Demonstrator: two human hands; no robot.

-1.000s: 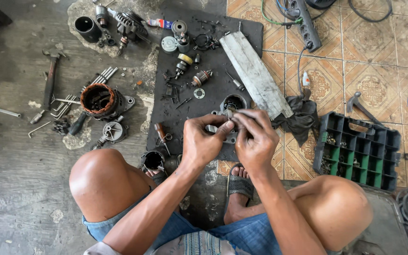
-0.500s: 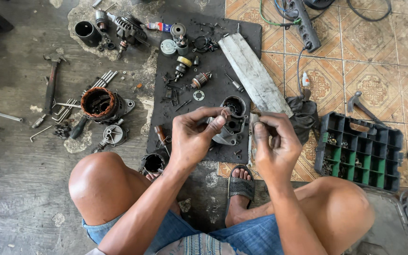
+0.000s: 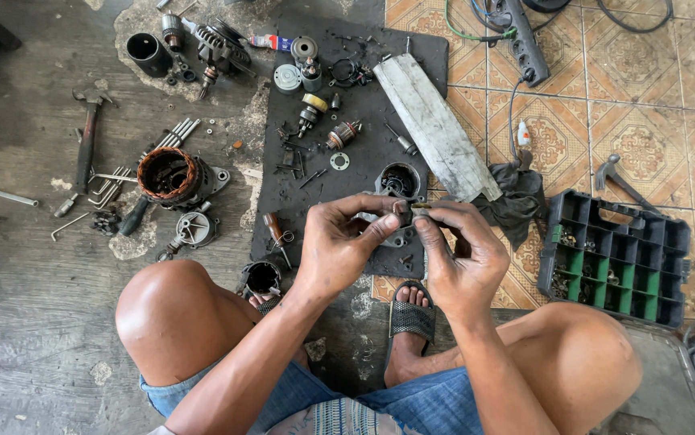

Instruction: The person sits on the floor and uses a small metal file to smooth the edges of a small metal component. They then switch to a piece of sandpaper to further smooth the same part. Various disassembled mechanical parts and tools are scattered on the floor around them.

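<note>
The person is squatting on the floor [image 3: 33, 338] over a black rubber mat [image 3: 364, 97], working with both hands raised just above its near edge. The left hand [image 3: 339, 246] is gripping a small grey metal housing [image 3: 400, 234], thumb and forefinger closing over its top, so most of the part is hidden behind the fingers. The right hand [image 3: 460, 258] is pinching a short brass-coloured piece [image 3: 421, 207] between thumb and forefinger; what it is exactly is too small to tell. That piece is lying roughly level, its long axis running left to right, with its free end pointing toward the left hand's fingertips and nearly touching them. The housing is sitting directly between the two hands, a little nearer the left one, which is carrying it.

Just beyond the hands, a round black motor casing [image 3: 400, 179] is resting on the mat, and a folded grey metal sheet [image 3: 436, 125] is lying diagonally beside it. A copper-wound stator [image 3: 166, 175] is sitting well apart to the left, and a green-and-black parts organiser [image 3: 613, 258] is standing off to the right on the tiles.
</note>
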